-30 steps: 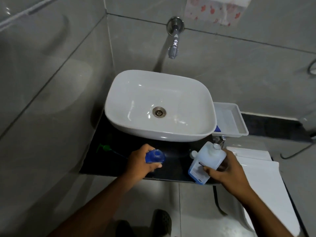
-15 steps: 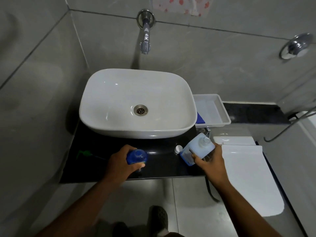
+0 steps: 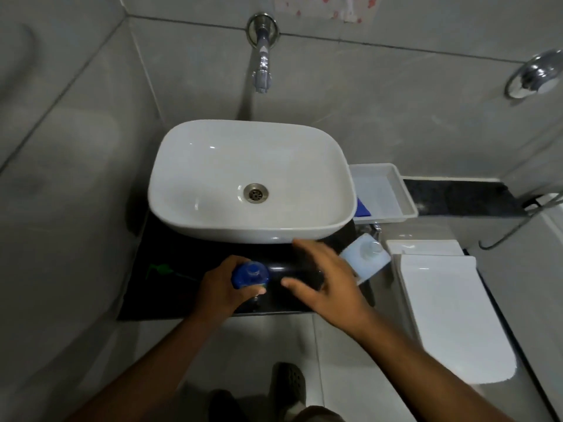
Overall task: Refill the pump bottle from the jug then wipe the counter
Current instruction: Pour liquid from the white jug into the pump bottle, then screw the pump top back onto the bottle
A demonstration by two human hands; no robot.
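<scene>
Left hand (image 3: 224, 289) grips the blue pump bottle (image 3: 250, 274), upright on the dark surface (image 3: 170, 287) in front of the basin (image 3: 210, 178). Right hand (image 3: 327, 277) hovers spread beside it, holding nothing. The jug (image 3: 367, 258) stands at the basin's front-right corner, beside the tray (image 3: 406, 194).

Tabletop (image 3: 170, 287): black, glossy. Basin (image 3: 213, 178): white, with a metallic drain (image 3: 256, 193). Pump bottle (image 3: 250, 274): blue. Jug (image 3: 365, 258) at right: pale blue, translucent. Pump head (image 3: 160, 268) at left: green. Tray (image 3: 380, 190), far right: white, holding a dark blue item (image 3: 363, 208). Walls: grey tile. Cloth (image 3: 326, 7) at far top: white with a red floral pattern.
</scene>
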